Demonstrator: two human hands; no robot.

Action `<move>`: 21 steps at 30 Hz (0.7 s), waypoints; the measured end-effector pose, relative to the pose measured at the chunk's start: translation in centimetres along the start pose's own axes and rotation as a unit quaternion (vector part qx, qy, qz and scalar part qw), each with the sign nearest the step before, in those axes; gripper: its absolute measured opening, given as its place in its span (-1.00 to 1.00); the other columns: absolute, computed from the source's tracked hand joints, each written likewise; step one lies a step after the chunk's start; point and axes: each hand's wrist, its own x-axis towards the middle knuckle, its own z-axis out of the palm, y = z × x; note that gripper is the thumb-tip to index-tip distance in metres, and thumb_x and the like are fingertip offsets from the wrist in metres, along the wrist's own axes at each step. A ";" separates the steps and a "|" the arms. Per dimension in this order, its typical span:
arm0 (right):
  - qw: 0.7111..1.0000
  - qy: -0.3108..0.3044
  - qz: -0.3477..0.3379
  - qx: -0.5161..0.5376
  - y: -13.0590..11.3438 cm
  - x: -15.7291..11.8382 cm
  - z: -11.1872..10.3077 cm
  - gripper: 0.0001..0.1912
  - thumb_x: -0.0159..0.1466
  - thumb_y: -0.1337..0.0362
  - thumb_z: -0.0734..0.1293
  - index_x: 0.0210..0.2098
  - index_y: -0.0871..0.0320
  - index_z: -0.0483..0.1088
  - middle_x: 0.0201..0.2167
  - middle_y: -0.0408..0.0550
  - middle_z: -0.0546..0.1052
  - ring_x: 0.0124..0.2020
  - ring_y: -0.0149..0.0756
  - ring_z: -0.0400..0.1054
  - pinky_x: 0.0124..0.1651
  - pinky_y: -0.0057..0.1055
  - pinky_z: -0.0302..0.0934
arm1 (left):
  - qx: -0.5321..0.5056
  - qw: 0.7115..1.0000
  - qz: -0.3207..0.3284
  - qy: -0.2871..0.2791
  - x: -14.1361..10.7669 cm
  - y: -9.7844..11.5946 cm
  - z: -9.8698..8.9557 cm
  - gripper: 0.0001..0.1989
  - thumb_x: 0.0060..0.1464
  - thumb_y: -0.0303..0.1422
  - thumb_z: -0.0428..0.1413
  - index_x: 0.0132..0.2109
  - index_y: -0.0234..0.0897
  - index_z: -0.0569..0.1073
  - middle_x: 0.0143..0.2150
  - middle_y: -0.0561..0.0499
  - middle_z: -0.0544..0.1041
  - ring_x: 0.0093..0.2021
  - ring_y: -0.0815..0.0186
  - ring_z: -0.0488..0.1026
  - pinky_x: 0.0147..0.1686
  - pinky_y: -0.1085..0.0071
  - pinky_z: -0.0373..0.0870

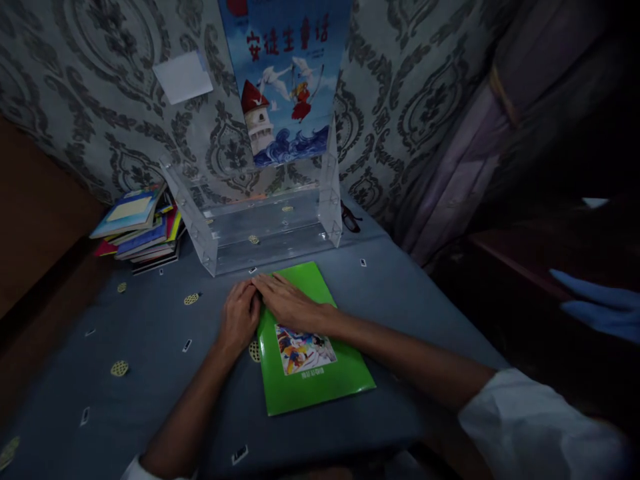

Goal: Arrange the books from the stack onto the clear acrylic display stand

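Observation:
A green book (320, 393) with a colourful picture on its cover lies flat on the table, turned so its title reads upside down. My left hand (241, 313) is at the book's upper left edge, fingers bent and closed against that edge. Across the upper part of the cover lies my right hand (286, 301), palm down with its fingers stretched out to the left. The fingertips of both hands meet near the book's upper left corner. What lies under the right palm is hidden.
Behind the book stands a clear acrylic rack (270, 237). A blue picture book (295, 80) is upright above it, against the patterned wall. Several stacked books (143, 227) sit at the back left, glasses (351, 219) right of the rack. A blue patterned cloth (150, 400) covers the table.

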 end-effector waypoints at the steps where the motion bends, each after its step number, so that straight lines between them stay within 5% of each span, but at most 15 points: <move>1: 1.000 0.004 -0.001 -0.002 0.3 -0.2 0.0 -0.37 0.32 0.49 0.16 0.37 0.42 0.04 0.37 0.38 0.19 0.43 -0.02 0.00 0.42 0.07 -0.02 | 0.002 1.000 0.000 -0.001 0.0 0.0 0.0 -0.74 0.23 -0.50 -0.06 -0.05 -0.24 0.48 -0.05 -0.11 0.55 -0.05 0.13 0.48 0.03 0.14 0.45; 14: 0.986 0.089 0.140 -0.037 5.8 -6.1 -2.8 -0.50 0.43 0.20 0.15 0.32 0.18 0.22 0.32 0.20 0.32 0.38 -0.02 0.14 0.40 0.16 -0.03 | 0.005 1.000 -0.006 -0.003 0.0 0.2 0.0 -0.74 0.26 -0.47 -0.07 -0.06 -0.21 0.49 -0.07 -0.10 0.56 -0.04 0.13 0.49 0.03 0.12 0.46; 21: 0.977 0.153 0.137 0.053 8.1 -7.8 -2.6 -0.53 0.42 0.20 0.13 0.28 0.14 0.28 0.30 0.12 0.37 0.32 -0.10 0.25 0.38 0.12 0.03 | 0.033 0.999 0.008 -0.021 -0.5 -0.5 0.5 -0.68 0.32 -0.35 -0.07 0.10 -0.26 0.46 0.14 -0.19 0.52 0.14 0.07 0.47 0.17 0.02 0.41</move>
